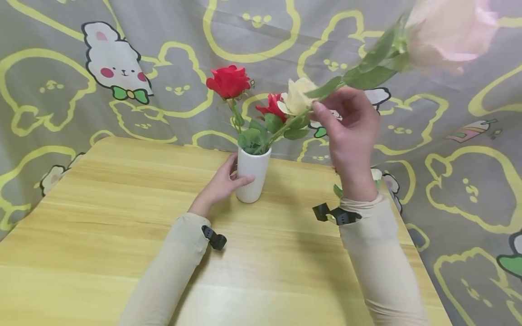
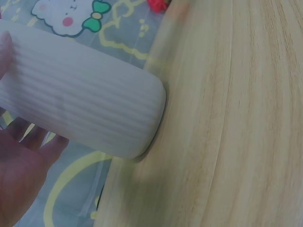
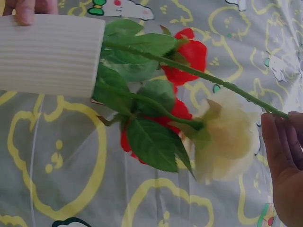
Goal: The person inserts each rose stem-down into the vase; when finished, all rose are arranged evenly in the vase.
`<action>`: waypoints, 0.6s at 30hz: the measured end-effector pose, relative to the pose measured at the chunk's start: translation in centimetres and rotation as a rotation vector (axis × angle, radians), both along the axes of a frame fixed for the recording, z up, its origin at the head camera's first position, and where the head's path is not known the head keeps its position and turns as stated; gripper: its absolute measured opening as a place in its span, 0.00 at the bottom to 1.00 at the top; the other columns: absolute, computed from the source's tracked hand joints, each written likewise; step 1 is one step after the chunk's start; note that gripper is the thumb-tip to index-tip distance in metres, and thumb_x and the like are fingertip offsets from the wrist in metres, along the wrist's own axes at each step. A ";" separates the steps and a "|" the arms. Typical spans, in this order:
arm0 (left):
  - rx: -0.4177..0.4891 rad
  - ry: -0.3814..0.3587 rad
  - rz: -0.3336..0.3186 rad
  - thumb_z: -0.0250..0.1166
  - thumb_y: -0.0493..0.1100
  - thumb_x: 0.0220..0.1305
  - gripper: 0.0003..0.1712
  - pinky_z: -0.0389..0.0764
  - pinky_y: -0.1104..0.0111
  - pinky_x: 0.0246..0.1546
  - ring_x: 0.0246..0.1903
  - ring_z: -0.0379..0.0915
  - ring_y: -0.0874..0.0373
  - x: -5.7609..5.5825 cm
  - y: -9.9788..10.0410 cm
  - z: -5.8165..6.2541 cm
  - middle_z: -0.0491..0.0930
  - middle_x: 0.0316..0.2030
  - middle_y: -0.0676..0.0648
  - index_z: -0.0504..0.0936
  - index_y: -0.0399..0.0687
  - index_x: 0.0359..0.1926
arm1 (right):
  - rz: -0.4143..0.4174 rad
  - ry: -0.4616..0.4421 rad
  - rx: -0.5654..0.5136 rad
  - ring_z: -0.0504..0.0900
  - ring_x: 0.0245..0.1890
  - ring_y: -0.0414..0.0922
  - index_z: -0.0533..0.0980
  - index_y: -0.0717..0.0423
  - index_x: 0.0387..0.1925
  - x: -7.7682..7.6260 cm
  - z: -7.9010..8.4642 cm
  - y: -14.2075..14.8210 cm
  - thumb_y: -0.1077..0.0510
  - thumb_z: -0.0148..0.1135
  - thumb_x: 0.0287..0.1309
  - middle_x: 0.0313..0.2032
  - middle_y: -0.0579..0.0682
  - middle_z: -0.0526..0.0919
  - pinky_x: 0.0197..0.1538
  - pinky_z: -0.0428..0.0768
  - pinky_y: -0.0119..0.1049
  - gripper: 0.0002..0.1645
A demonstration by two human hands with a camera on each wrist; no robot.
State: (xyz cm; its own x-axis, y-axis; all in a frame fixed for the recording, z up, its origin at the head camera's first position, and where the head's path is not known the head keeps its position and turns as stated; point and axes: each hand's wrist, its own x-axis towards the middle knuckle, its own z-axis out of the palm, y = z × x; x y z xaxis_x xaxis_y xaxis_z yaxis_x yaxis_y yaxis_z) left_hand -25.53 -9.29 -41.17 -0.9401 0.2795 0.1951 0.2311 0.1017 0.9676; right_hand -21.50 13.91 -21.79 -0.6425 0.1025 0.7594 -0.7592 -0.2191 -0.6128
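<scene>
A white ribbed vase (image 1: 253, 176) stands upright on the table. My left hand (image 1: 220, 182) holds it round the side, thumb across the front. Two red roses (image 1: 229, 82) and a cream rose (image 1: 299, 96) rise from the vase with green leaves. My right hand (image 1: 354, 129) pinches the stem of a pale pink rose (image 1: 450, 34), whose blossom leans to the upper right, close to the head camera. In the right wrist view its long green stem (image 3: 208, 78) runs down into the mouth of the vase. The left wrist view shows the vase base (image 2: 142, 111) on the wood.
The light wooden table (image 1: 122, 235) ends at a grey cloth (image 1: 265, 27) printed with yellow cartoon outlines. Behind the right wrist, near the table's right edge, lie partly hidden flowers, one of them white (image 1: 376, 174). A small black camera (image 1: 214, 237) is strapped to the left wrist.
</scene>
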 end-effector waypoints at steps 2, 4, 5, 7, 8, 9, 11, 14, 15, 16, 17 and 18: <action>0.003 0.002 -0.005 0.70 0.40 0.62 0.44 0.64 0.58 0.67 0.68 0.57 0.48 0.0 0.0 0.0 0.61 0.69 0.41 0.56 0.46 0.73 | -0.023 0.003 0.061 0.81 0.30 0.51 0.77 0.69 0.35 -0.1 -0.4 -0.4 0.79 0.65 0.50 0.28 0.58 0.79 0.37 0.85 0.39 0.11; 0.001 0.006 -0.010 0.70 0.40 0.62 0.44 0.64 0.58 0.67 0.68 0.58 0.48 0.0 -0.1 0.0 0.61 0.69 0.41 0.56 0.46 0.73 | -0.048 0.008 0.132 0.82 0.30 0.49 0.77 0.70 0.36 -0.3 -0.8 -0.8 0.78 0.66 0.51 0.29 0.54 0.80 0.38 0.85 0.37 0.10; 0.001 0.006 -0.009 0.70 0.40 0.62 0.44 0.64 0.58 0.67 0.68 0.58 0.47 0.0 -0.1 0.0 0.61 0.69 0.41 0.56 0.46 0.73 | -0.060 0.017 0.171 0.82 0.31 0.48 0.76 0.71 0.36 -0.4 -1.0 -0.9 0.77 0.66 0.52 0.30 0.52 0.80 0.38 0.85 0.36 0.09; 0.001 0.005 -0.001 0.70 0.41 0.62 0.44 0.64 0.58 0.67 0.68 0.58 0.48 0.1 -0.1 0.0 0.61 0.69 0.41 0.56 0.47 0.73 | -0.090 0.046 0.254 0.82 0.32 0.46 0.75 0.74 0.38 -0.7 -1.5 -1.2 0.76 0.66 0.54 0.31 0.49 0.80 0.39 0.85 0.36 0.10; -0.001 0.004 0.000 0.70 0.41 0.62 0.44 0.64 0.58 0.67 0.68 0.57 0.48 0.1 -0.1 0.0 0.61 0.69 0.41 0.56 0.47 0.73 | -0.106 0.054 0.291 0.83 0.32 0.46 0.74 0.75 0.38 -0.8 -1.7 -1.3 0.75 0.66 0.54 0.31 0.49 0.81 0.40 0.85 0.36 0.10; -0.003 0.003 0.000 0.70 0.41 0.63 0.44 0.63 0.58 0.67 0.68 0.57 0.48 0.1 -0.1 0.0 0.61 0.69 0.41 0.56 0.47 0.73 | -0.117 0.060 0.322 0.83 0.33 0.45 0.74 0.75 0.39 -0.9 -1.9 -1.4 0.75 0.66 0.55 0.32 0.49 0.81 0.40 0.85 0.37 0.10; -0.003 -0.001 -0.001 0.70 0.42 0.63 0.45 0.63 0.58 0.67 0.68 0.57 0.48 0.1 -0.1 -0.1 0.60 0.69 0.41 0.55 0.47 0.74 | -0.144 0.065 0.379 0.83 0.34 0.45 0.75 0.74 0.39 -1.1 -2.3 -1.7 0.75 0.65 0.56 0.33 0.51 0.81 0.40 0.85 0.36 0.10; 0.001 -0.002 -0.004 0.70 0.42 0.63 0.45 0.63 0.58 0.67 0.68 0.56 0.48 0.0 -0.2 -0.2 0.60 0.69 0.41 0.55 0.48 0.74 | -0.174 0.028 0.442 0.83 0.34 0.45 0.76 0.72 0.39 -1.3 -2.8 -2.2 0.73 0.65 0.57 0.35 0.54 0.82 0.39 0.85 0.36 0.08; 0.004 -0.001 -0.004 0.70 0.42 0.62 0.45 0.63 0.58 0.67 0.68 0.56 0.48 0.0 -0.2 -0.2 0.60 0.69 0.41 0.55 0.48 0.74 | -0.182 0.004 0.458 0.83 0.34 0.44 0.77 0.70 0.39 -1.3 -2.9 -2.4 0.72 0.65 0.58 0.35 0.54 0.83 0.39 0.85 0.36 0.08; 0.008 -0.001 -0.004 0.71 0.42 0.62 0.45 0.63 0.58 0.67 0.68 0.56 0.48 0.0 -0.2 -0.2 0.60 0.69 0.41 0.55 0.49 0.74 | -0.193 -0.020 0.481 0.83 0.34 0.44 0.77 0.69 0.39 -1.4 -3.0 -2.6 0.71 0.65 0.59 0.35 0.54 0.83 0.40 0.85 0.35 0.07; 0.009 0.001 -0.005 0.71 0.42 0.62 0.45 0.63 0.58 0.67 0.68 0.56 0.48 0.0 -0.1 -0.2 0.60 0.69 0.40 0.55 0.49 0.74 | -0.203 -0.043 0.500 0.83 0.35 0.43 0.78 0.68 0.39 -1.4 -3.1 -2.8 0.70 0.66 0.59 0.36 0.53 0.83 0.40 0.84 0.35 0.07; 0.011 0.003 -0.004 0.71 0.42 0.62 0.45 0.63 0.58 0.67 0.68 0.56 0.48 0.0 -0.1 -0.2 0.60 0.69 0.40 0.55 0.48 0.74 | -0.211 -0.065 0.521 0.83 0.35 0.43 0.78 0.67 0.39 -1.4 -3.2 -3.0 0.70 0.66 0.59 0.35 0.53 0.83 0.41 0.84 0.35 0.06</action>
State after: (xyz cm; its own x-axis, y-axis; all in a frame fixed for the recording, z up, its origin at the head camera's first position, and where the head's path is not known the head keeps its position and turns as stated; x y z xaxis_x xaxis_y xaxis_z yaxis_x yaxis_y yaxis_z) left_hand -25.58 -9.39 -41.36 -0.9384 0.2811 0.2012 0.2345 0.0897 0.9680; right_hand -22.90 10.91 -25.00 -0.6962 -0.1435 0.7034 -0.7105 0.2775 -0.6466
